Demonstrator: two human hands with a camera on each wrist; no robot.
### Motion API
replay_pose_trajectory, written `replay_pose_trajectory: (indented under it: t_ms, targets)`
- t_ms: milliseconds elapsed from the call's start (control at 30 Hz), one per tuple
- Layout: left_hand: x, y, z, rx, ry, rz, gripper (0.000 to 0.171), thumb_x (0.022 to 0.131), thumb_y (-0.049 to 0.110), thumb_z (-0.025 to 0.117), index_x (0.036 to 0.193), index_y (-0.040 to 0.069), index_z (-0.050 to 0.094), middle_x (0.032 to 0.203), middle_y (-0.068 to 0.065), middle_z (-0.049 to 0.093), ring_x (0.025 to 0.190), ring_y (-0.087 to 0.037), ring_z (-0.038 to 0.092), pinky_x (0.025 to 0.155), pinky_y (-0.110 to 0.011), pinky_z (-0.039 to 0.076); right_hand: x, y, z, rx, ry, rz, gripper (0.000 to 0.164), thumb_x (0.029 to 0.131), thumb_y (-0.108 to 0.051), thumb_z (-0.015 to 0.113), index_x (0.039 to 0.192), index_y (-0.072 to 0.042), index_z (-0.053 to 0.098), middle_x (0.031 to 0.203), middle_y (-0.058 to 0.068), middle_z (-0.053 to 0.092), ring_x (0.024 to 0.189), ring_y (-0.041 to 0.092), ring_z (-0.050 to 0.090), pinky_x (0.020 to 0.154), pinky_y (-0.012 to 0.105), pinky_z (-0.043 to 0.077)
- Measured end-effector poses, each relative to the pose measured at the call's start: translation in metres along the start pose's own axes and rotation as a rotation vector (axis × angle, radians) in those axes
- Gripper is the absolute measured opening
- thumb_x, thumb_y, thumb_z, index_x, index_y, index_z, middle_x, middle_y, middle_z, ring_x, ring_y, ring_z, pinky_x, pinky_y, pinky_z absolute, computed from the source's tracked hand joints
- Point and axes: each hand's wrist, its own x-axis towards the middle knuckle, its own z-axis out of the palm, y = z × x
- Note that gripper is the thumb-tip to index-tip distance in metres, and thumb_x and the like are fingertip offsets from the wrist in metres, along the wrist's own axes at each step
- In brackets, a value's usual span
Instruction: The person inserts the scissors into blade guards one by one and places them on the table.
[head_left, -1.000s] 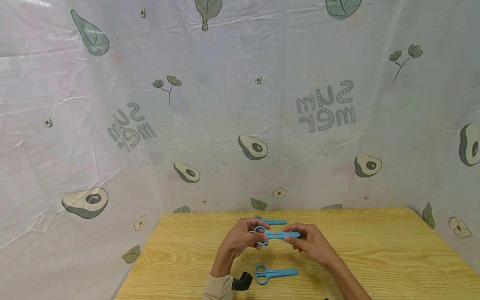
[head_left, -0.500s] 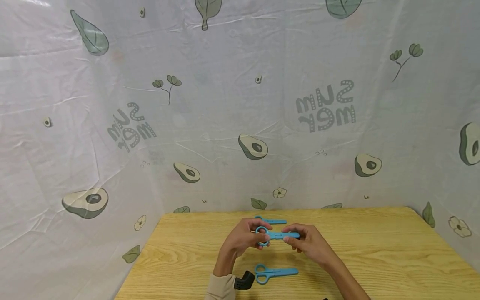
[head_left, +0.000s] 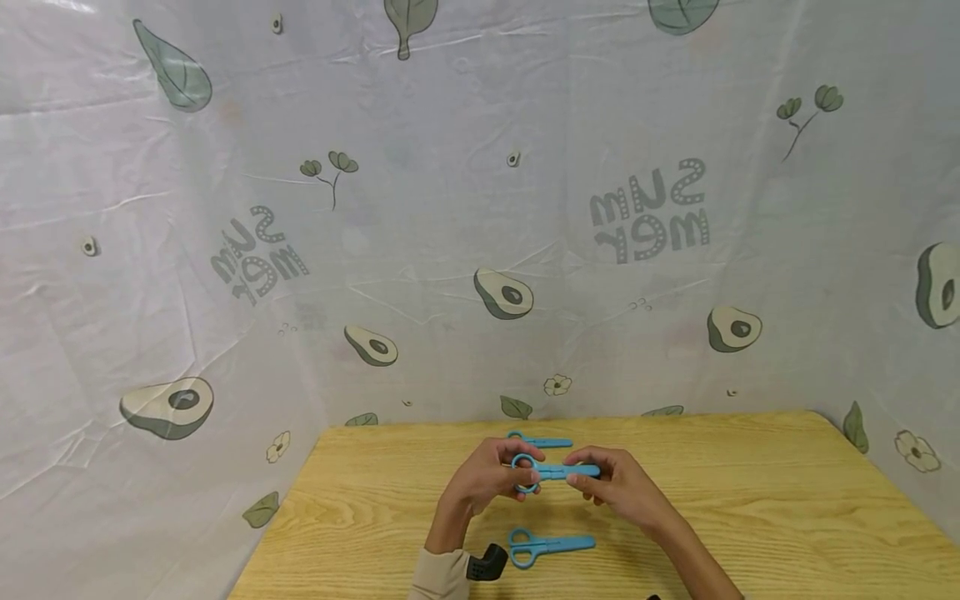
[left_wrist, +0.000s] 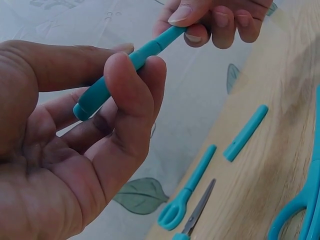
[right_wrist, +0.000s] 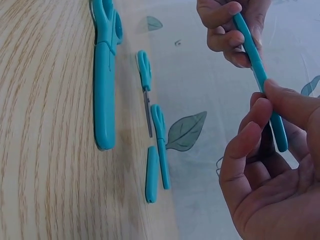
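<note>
My left hand [head_left: 491,475] holds a pair of small blue scissors [head_left: 551,472] by the finger loops, above the table. From the other side my right hand [head_left: 611,479] pinches the blue blade sheath [right_wrist: 277,132] on the same scissors, between thumb and fingers. Sheath and handles meet with no gap showing, and the blades are hidden. Nearer the person lies a sheathed pair of scissors [head_left: 551,546]; another sheathed pair [left_wrist: 187,187] lies at the far side. Beside that pair, the wrist views show scissors with a bare metal blade [right_wrist: 148,112] and a loose blue sheath [left_wrist: 246,133].
Under everything is a wood-grain table [head_left: 712,517]. A pale plastic sheet [head_left: 420,250] printed with avocados and leaves hangs behind it and at both sides. A black device [head_left: 487,563] sits at the left wrist, by the sleeve.
One second ago a gap stood between the scissor handles and the sheath. Half a second ago it had closed, as the left hand shifted slightly right. Since then the hands have barely moved.
</note>
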Motion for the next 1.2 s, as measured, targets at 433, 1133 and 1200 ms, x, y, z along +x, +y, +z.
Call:
replay_pose_trajectory:
  t_ms: [433, 1133, 1200]
  targets:
    - [-0.001, -0.005, 0.002, 0.034, 0.012, -0.015, 0.024, 0.1, -0.001, 0.072, 0.124, -0.002, 0.072, 0.089, -0.002, 0.067, 0.078, -0.017, 0.073, 0.063, -0.024, 0.058, -0.001, 0.006, 0.001, 0.003, -0.026, 0.004, 0.033, 0.106, -0.019, 0.07, 0.13, 0.003, 0.068, 0.099, 0.012, 0.069, 0.076, 0.018, 0.066, 0.066, 0.034, 0.058]
    - [-0.003, -0.012, 0.001, 0.038, 0.02, -0.014, 0.026, 0.1, 0.002, 0.073, 0.126, -0.001, 0.072, 0.09, -0.001, 0.067, 0.082, -0.017, 0.075, 0.068, -0.025, 0.061, -0.004, 0.008, 0.0, -0.009, -0.027, 0.015, 0.036, 0.106, -0.02, 0.07, 0.13, 0.005, 0.068, 0.095, 0.009, 0.07, 0.076, 0.02, 0.065, 0.063, 0.031, 0.055]
    - [-0.004, -0.013, 0.0, 0.046, 0.025, -0.019, 0.029, 0.1, 0.0, 0.073, 0.128, -0.002, 0.071, 0.09, 0.0, 0.068, 0.083, -0.017, 0.075, 0.07, -0.027, 0.062, -0.005, 0.009, 0.0, -0.002, -0.031, 0.02, 0.036, 0.106, -0.02, 0.07, 0.131, 0.006, 0.068, 0.096, 0.008, 0.07, 0.077, 0.018, 0.065, 0.064, 0.031, 0.055]
